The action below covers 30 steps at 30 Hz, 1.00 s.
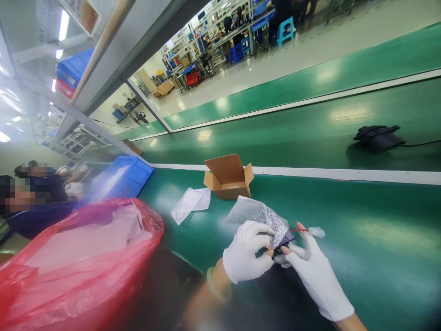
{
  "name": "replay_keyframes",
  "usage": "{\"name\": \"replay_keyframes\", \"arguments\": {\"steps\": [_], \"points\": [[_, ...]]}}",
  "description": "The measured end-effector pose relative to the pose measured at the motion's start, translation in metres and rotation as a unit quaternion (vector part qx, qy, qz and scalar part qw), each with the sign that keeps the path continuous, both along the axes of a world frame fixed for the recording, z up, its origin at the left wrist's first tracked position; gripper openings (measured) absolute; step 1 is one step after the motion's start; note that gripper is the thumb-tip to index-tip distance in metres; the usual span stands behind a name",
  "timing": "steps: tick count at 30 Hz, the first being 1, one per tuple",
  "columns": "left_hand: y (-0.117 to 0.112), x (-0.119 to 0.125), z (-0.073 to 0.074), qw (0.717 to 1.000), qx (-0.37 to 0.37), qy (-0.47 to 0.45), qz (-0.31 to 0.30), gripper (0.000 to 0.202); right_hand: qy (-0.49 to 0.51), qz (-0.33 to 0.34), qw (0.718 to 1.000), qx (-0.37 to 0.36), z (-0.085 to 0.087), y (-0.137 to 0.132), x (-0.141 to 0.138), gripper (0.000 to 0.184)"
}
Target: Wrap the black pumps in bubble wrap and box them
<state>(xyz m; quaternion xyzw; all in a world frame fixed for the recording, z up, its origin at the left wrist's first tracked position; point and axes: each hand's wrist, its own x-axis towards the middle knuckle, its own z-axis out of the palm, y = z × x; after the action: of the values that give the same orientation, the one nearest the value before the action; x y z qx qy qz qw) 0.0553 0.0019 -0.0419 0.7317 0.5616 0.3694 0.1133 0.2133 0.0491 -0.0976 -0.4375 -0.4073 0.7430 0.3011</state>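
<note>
In white gloves with bare fingertips, my two hands meet over the green work surface. My left hand (248,252) pinches the open edge of a silvery bubble-wrap bag (257,212). From its mouth shows the end of a black ribbed part (287,238); the rest is hidden inside the bag. My right hand (312,266) has its thumb at that black end, with the index finger raised by a thin red wire. A small clear plastic piece (316,232) sits at the wire's end. An open cardboard box (230,179) stands just beyond the bag.
Flat bubble-wrap bags (191,203) lie left of the box. A red plastic bag (86,257) of white sheets and a blue bin (127,177) stand at the left, near co-workers. A black corded device (379,138) rests on the far green belt (275,133), behind a white rail.
</note>
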Motion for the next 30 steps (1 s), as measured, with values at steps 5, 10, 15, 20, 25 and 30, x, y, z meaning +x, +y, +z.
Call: {"name": "replay_keyframes", "arguments": {"steps": [5, 10, 15, 20, 25, 30], "points": [[0.001, 0.006, 0.006, 1.000, 0.006, -0.014, 0.006, 0.011, 0.077, 0.150, 0.984, 0.053, -0.007, 0.011, 0.007, 0.050], [0.001, 0.018, 0.010, 0.986, -0.028, 0.086, 0.141, 0.014, -0.047, 0.146, 0.977, 0.151, -0.002, 0.015, 0.006, 0.047], [0.003, 0.017, 0.012, 0.988, -0.037, 0.088, 0.121, 0.011, -0.114, 0.068, 0.966, 0.221, -0.001, 0.009, 0.002, 0.029], [0.000, 0.018, 0.014, 0.993, 0.005, 0.066, 0.094, 0.009, -0.004, -0.082, 0.992, 0.095, -0.001, 0.006, -0.007, 0.048], [-0.003, 0.026, 0.012, 0.998, 0.029, 0.033, 0.054, 0.009, -0.042, -0.025, 0.985, 0.166, -0.003, 0.008, -0.010, 0.043], [-0.006, 0.025, 0.011, 0.996, 0.044, 0.023, 0.072, 0.010, -0.074, -0.066, 0.973, 0.206, -0.008, 0.004, -0.009, 0.030]]}}
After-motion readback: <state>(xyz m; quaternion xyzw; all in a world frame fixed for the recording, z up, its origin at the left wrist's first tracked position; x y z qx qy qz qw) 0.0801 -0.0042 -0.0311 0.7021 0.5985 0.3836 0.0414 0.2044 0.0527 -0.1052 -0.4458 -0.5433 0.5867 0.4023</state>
